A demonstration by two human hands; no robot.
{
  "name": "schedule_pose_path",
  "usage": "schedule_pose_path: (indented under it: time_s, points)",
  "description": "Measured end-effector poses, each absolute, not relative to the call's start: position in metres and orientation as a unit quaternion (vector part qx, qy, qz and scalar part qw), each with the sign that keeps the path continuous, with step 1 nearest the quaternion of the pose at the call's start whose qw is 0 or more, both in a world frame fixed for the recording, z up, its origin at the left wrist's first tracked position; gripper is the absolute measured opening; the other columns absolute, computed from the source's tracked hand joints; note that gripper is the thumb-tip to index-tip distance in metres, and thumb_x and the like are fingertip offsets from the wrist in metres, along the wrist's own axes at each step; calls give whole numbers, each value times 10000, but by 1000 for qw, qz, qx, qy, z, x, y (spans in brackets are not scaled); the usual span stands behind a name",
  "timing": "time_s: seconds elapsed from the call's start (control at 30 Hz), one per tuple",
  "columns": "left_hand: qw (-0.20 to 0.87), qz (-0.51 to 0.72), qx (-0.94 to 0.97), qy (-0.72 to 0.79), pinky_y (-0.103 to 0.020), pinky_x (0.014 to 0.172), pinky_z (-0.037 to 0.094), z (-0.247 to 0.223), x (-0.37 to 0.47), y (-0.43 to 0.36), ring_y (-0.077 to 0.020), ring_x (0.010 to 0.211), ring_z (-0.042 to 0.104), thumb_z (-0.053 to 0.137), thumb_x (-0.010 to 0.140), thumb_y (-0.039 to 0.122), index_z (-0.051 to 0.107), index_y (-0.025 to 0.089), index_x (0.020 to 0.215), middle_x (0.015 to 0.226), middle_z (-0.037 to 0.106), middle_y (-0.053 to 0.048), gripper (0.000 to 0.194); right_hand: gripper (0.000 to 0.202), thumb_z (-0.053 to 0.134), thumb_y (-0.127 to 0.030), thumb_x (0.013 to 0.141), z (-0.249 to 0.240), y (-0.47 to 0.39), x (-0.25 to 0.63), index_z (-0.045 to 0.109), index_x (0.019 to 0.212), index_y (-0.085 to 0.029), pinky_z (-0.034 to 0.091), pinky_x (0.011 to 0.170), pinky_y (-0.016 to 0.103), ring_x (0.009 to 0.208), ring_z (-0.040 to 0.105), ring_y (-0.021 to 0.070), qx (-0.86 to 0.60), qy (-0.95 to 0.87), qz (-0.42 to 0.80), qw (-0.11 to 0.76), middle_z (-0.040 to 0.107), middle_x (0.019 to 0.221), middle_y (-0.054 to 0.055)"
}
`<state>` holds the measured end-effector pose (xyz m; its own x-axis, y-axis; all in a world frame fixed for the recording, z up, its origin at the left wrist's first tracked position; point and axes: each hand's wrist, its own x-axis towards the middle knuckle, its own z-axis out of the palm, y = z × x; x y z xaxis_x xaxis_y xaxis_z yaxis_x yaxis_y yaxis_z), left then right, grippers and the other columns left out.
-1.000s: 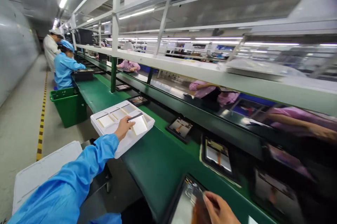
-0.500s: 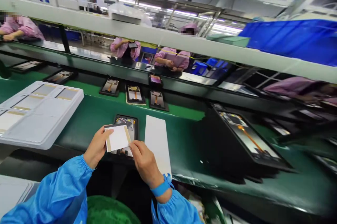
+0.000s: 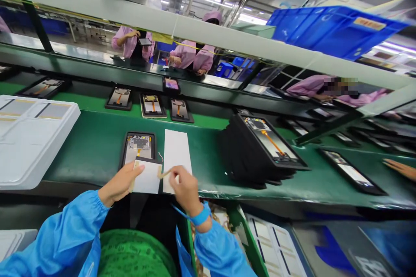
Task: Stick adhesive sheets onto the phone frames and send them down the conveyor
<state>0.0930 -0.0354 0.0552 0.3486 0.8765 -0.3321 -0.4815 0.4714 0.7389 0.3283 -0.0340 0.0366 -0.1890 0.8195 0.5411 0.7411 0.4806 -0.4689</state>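
My left hand [image 3: 121, 182] grips a flat white battery [image 3: 147, 178] by its left side, thumb on top. The battery has a dark upper edge, a tan strip down its left side and a thin wire at its upper right corner. My right hand [image 3: 186, 187], slightly blurred, pinches a tan liner strip [image 3: 165, 174] that is lifting off the battery's right edge. Behind the battery lies an opened tablet [image 3: 140, 141] with its circuit board showing, its lower part hidden. A blank white board [image 3: 176, 149] lies beside it, partly behind my right hand.
At left stands a white tray [image 3: 63, 138] of batteries. A stack of opened tablets [image 3: 260, 149] rises at right, near another person's hand [image 3: 401, 169]. More tablets line the green belt [image 3: 208, 128]. Below the bench edge is a green bin [image 3: 253, 242] holding loose strips.
My right hand has pulled the strip partly away from the battery, to the right. The battery is slightly lower, exposing more of the tablet's board. The view has turned right.
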Motion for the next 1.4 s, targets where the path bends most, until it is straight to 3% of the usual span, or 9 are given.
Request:
schedule_pose_path:
  time_s: [0.07,0.17,0.3,0.47,0.77,1.1,1.17,1.27,1.4]
  points:
    - [787,440,214,376,-397,849,569,51,91,-35,-295,967,721,745,811,333,662,99,1155,1037,750,-160,424,110,494,-186,922,42,-31,344,599,896,-199,512,682,301,764,622,178,-592,-658,50,463,680,874,61]
    - [790,461,140,379,-392,841,573,46,96,-31,-288,945,728,701,838,279,660,85,1140,1024,751,-166,362,117,490,-188,937,50,-39,340,597,893,-205,528,720,311,805,631,179,-572,-663,63,480,677,917,70]
    - [789,495,123,342,-359,836,569,45,111,-30,-256,915,731,649,873,213,631,98,1190,1019,752,-140,338,177,447,-119,975,57,-67,295,606,974,-195,530,732,299,804,619,173,-414,-826,86,373,655,871,62]
    - [778,518,107,338,-334,786,567,44,124,-35,-235,844,728,673,869,253,634,100,1136,938,752,-120,311,230,433,-70,975,65,-83,263,621,1098,-121,515,664,298,784,593,194,-325,-919,-20,222,646,856,91]
    - [786,510,84,339,-318,804,552,23,134,-38,-219,856,716,708,853,331,649,104,1090,934,744,-107,333,208,442,-65,951,55,-81,268,625,897,-149,445,574,320,673,536,191,-308,-923,-108,204,591,739,65]
    - [898,361,121,220,-396,1005,475,48,167,-61,-286,1147,643,556,955,396,605,112,1289,1217,693,-154,441,95,558,-256,896,31,-90,361,628,865,-200,504,644,263,658,617,149,-642,-570,105,501,648,753,10]
    - [906,343,127,214,-412,1037,452,45,174,-63,-301,1198,615,549,952,427,599,114,1301,1266,671,-158,471,168,569,-342,885,11,-113,413,644,894,-192,523,676,295,683,641,177,-714,-488,77,495,664,767,31]
    - [911,335,137,199,-426,1088,412,37,182,-63,-315,1276,557,533,946,484,587,121,1324,1352,619,-157,526,205,574,-358,833,-24,-153,474,684,812,-186,523,695,374,678,652,234,-807,-466,41,362,676,781,86]
    - [906,345,154,193,-439,1149,344,34,202,-70,-307,1330,506,495,947,539,574,154,1355,1395,591,-133,567,272,520,-350,884,-35,-172,463,732,844,-185,541,788,427,828,686,280,-801,-513,67,300,699,926,152]
